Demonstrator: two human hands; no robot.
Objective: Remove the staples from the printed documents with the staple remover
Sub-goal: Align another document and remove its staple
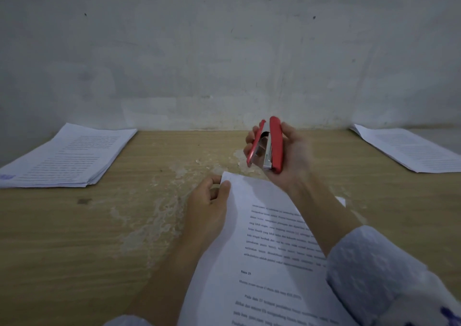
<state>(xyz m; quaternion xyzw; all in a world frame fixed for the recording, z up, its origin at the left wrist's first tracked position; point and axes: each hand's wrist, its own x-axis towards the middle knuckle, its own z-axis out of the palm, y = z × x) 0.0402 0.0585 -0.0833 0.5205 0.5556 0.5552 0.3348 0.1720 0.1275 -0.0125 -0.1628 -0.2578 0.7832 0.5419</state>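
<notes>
A printed document point(264, 251) lies slanted on the wooden table in front of me. My left hand point(209, 201) pinches its top left corner between thumb and fingers. My right hand point(287, 151) grips a red stapler-style staple remover point(268, 146) with a silver metal middle. It is raised above the table just beyond the document's corner, its jaws slightly apart and its nose pointing down toward me. No staple can be made out on the page.
A stack of printed papers point(64, 158) lies at the far left of the table point(99, 238). Another stack of papers point(409, 148) lies at the far right. A grey wall point(224, 51) stands behind the table. The wood has a worn pale patch in the middle.
</notes>
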